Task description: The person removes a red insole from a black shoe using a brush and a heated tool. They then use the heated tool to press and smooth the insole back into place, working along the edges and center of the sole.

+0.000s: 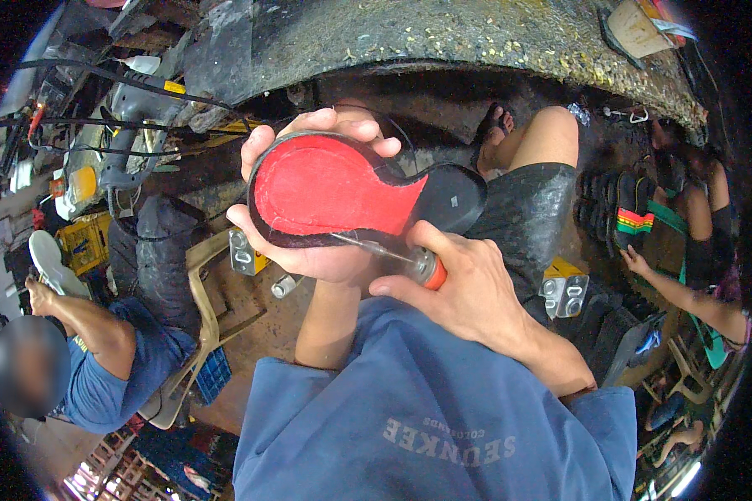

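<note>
My left hand (326,260) cradles a black shoe sole (451,199) from beneath. Its fingers curl over the far edge and its thumb lies along the near left side. A bright red lining (334,185) covers the wide end of the sole, with a black rim around it. The other end, toward the right, is plain black with a small pale mark. My right hand (468,280) is closed around the clear, red-ended handle of an awl (418,265). The awl's thin metal shaft points left, its tip at the sole's near edge; whether it pierces the edge I cannot tell.
A rough, stained work surface (443,42) curves across the far side. At left, a person in blue holds a white sole (54,263) near a beige plastic chair (200,280). Several black slippers (635,200) stand at right, where another person's hand (637,263) reaches.
</note>
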A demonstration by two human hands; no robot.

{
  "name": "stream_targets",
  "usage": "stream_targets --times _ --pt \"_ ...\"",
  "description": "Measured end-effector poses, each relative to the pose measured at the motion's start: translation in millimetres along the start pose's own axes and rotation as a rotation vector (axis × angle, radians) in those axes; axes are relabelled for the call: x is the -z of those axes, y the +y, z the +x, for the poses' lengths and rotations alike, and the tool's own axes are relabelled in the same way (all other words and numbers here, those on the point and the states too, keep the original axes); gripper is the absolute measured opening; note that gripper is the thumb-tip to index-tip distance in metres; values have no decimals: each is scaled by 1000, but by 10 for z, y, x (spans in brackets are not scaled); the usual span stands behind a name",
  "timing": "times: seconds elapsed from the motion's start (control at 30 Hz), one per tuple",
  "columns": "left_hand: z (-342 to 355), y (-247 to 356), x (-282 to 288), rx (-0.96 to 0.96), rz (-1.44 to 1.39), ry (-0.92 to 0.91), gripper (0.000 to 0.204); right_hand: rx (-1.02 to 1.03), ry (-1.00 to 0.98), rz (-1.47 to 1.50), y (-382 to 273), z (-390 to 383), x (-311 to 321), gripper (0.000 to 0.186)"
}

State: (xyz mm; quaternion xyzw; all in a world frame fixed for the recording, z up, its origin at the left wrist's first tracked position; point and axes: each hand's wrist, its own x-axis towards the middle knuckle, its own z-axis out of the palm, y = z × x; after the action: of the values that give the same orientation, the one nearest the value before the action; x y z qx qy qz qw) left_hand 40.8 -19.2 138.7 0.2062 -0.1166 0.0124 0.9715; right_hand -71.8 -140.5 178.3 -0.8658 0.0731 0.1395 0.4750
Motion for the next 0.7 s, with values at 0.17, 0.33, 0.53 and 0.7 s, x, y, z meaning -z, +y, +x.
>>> stream_targets --times 0.17,0.33,0.53,0.7 --pt "-14 -10 3 -3 -7 -10 78 -6 -12 -8 -3 -2 7 58" --pt "-19 -18 9 -4 -1 -26 79 -2 -9 -11 2 -5 -9 58" --pt "-35 -31 -4 6 -16 -5 80 14 12 6 0 -29 -15 59" --pt "-36 -38 -9 7 -15 -10 80 8 1 2 -10 -31 -8 59"
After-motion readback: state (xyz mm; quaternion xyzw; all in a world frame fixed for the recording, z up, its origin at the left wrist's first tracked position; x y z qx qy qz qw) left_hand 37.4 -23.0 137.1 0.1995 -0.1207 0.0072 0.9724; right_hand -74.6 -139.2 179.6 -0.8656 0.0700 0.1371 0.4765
